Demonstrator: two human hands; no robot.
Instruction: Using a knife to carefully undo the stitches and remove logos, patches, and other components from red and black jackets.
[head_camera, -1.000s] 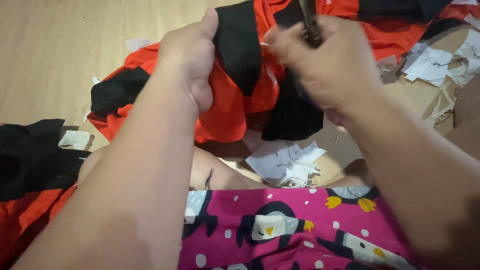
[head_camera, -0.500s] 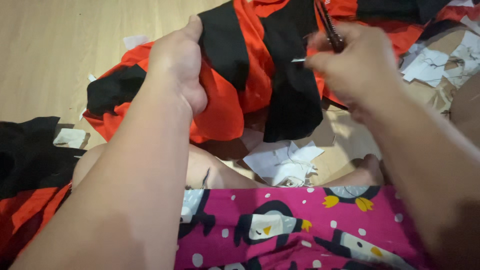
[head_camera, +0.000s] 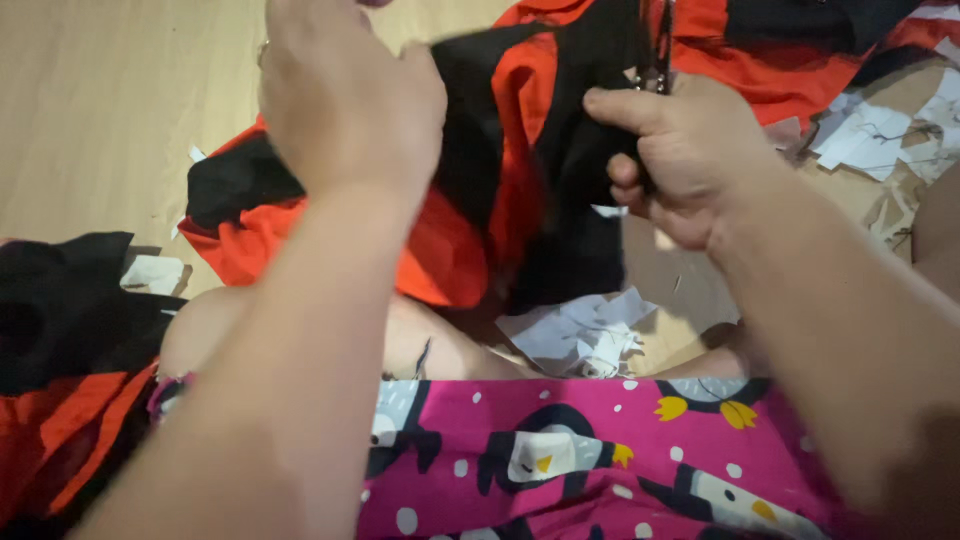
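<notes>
Cloth, red and black, hangs stretched between both hands: left hand has its fingers clenched on the top edge, right hand has fingers curled round scissors poking up past the thumb; paper scraps lie on the floor below the right fingers

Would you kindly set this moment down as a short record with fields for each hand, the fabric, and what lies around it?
Left hand: raised, gripping the red and black fabric from above
Right hand: closed on scissors at the fabric's upper edge; blades mostly hidden
Fabric: held up off the wooden floor, hanging in folds
Around: white paper scraps below; pink penguin-print cloth nearest the camera
</notes>
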